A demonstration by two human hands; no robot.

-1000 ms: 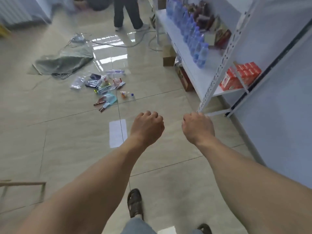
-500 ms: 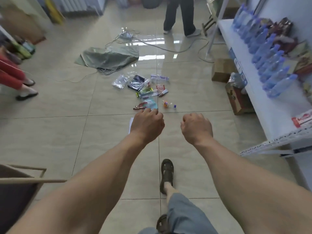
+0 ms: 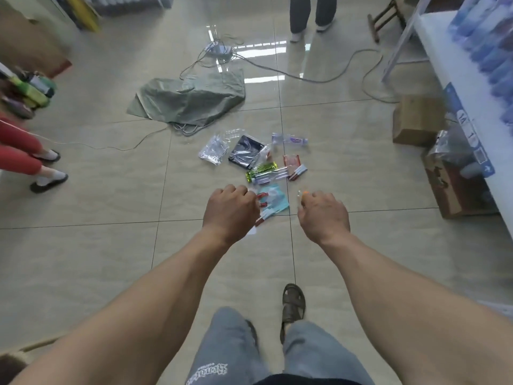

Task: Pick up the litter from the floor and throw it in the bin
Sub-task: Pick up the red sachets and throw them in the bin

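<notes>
Two cardboard boxes sit on the floor [image 3: 83, 245] at the right, by a white shelf [image 3: 455, 68]. The near box [image 3: 455, 190] is brown and red, and a crinkly clear bag [image 3: 452, 151] with pale things sticks out of its top. The far box [image 3: 416, 120] is plain brown and shut. The shelf holds rows of blue bottles [image 3: 488, 43], all blurry.

The litter [image 3: 258, 159] lies in a small heap on the shiny floor tiles, in front of both hands. In the heap are a clear plastic bag [image 3: 213, 150], a dark packet [image 3: 245, 151], a green wrapper [image 3: 262, 170], a see-through bottle [image 3: 288, 139], a red packet [image 3: 292, 160] and a light blue packet [image 3: 273, 200].

The left hand [image 3: 230, 211] is curled into a loose fist with nothing in it. It covers part of the blue packet from this view. The right hand [image 3: 323, 215] is also curled, fingers [image 3: 311, 197] bent down. A small orange thing [image 3: 304, 193] shows right at the fingertips, but I cannot tell if the hand holds it or if it lies on the floor.

Behind the litter lies a rumpled green sack [image 3: 191, 98]. Grey cables [image 3: 313, 75] run across the floor to a power strip [image 3: 219, 48]. Another person's legs [image 3: 311, 15] stand at the back. Legs in red trousers [image 3: 19, 157] are at the left. One sandal [image 3: 293, 301] shows below the arms.
</notes>
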